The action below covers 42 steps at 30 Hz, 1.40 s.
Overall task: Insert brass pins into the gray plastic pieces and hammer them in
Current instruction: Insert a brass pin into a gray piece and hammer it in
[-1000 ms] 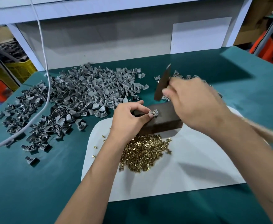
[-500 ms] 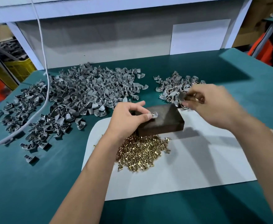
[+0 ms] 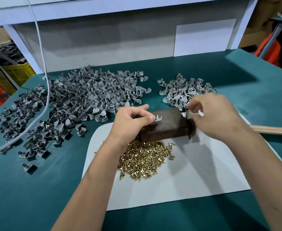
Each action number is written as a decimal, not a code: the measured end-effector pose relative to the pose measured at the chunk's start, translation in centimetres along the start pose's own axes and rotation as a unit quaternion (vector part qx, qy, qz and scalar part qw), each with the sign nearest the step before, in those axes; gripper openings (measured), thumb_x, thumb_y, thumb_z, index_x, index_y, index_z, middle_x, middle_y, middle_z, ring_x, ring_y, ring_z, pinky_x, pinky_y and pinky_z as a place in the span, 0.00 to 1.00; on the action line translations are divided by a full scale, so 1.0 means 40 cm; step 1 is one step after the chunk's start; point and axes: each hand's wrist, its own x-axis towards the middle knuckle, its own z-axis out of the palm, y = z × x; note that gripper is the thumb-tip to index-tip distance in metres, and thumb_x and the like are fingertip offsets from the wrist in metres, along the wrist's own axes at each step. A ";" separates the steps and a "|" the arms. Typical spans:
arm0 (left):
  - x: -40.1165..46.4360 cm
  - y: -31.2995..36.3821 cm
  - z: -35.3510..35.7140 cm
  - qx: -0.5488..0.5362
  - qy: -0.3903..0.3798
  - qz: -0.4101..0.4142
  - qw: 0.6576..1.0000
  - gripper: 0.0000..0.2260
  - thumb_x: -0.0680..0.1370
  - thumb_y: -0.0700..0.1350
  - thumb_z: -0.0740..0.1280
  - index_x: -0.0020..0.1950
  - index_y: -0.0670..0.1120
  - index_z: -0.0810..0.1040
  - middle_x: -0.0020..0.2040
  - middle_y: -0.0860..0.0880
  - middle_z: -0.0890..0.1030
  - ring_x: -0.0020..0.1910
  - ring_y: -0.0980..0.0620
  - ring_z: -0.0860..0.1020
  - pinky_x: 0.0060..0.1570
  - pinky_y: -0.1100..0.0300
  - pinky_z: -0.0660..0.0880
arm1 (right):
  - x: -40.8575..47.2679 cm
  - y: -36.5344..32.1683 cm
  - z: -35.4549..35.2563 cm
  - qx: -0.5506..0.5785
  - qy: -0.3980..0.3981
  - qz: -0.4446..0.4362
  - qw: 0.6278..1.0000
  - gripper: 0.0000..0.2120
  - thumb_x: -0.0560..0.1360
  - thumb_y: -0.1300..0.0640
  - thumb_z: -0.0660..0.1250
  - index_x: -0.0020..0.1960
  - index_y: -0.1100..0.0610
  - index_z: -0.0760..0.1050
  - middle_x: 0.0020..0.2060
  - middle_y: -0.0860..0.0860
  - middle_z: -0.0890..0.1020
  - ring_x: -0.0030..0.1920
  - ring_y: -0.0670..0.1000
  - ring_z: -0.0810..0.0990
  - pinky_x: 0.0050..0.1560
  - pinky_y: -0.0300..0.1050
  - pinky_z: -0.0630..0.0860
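Note:
A dark brown block (image 3: 170, 126) lies at the far edge of a white sheet (image 3: 203, 172). On its top, my left hand (image 3: 130, 120) pinches a gray plastic piece (image 3: 158, 117) with a brass pin standing in it. My right hand (image 3: 217, 117) grips the hammer close to its head. The dark head (image 3: 191, 129) hangs by the block's right end, and the wooden handle (image 3: 273, 130) points right. Something pale and blurred shows at the right fingertips. A heap of brass pins (image 3: 145, 159) lies in front of the block.
A large pile of gray pieces (image 3: 95, 97) spreads over the green table (image 3: 28, 197) at left and behind. A smaller pile (image 3: 182, 90) lies behind my right hand. A white cable (image 3: 45, 84) hangs across the left pile. A yellow crate (image 3: 18, 72) stands beyond the table's left edge.
The hammer was raised over the block, then my right hand swung right toward the small pile and has come down beside the block's right end. My left hand kept pinching the piece.

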 end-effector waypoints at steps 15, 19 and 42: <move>0.035 -0.029 -0.048 0.169 0.198 0.058 0.964 0.06 0.78 0.47 0.73 0.42 0.50 0.87 0.51 0.55 0.85 0.47 0.62 0.82 0.50 0.65 0.77 | 0.047 -0.065 0.025 0.014 0.029 -0.138 0.990 0.22 0.77 0.35 0.64 0.40 0.53 0.78 0.35 0.47 0.79 0.42 0.53 0.76 0.48 0.51 0.75; 0.033 -0.048 -0.122 0.339 0.311 0.022 0.888 0.03 0.75 0.46 0.75 0.42 0.53 0.85 0.33 0.60 0.81 0.22 0.61 0.72 0.30 0.67 0.69 | 0.093 -0.036 0.027 -0.020 0.052 -0.014 0.998 0.26 0.74 0.33 0.69 0.33 0.54 0.77 0.31 0.51 0.80 0.37 0.56 0.79 0.38 0.44 0.73; 0.051 -0.073 -0.230 0.240 0.283 -0.020 0.928 0.09 0.74 0.40 0.74 0.38 0.54 0.81 0.40 0.51 0.84 0.44 0.48 0.82 0.48 0.52 0.80 | 0.156 -0.394 0.160 -0.083 -0.167 -0.245 0.951 0.10 0.74 0.66 0.71 0.50 0.54 0.85 0.42 0.54 0.84 0.41 0.55 0.82 0.44 0.47 0.80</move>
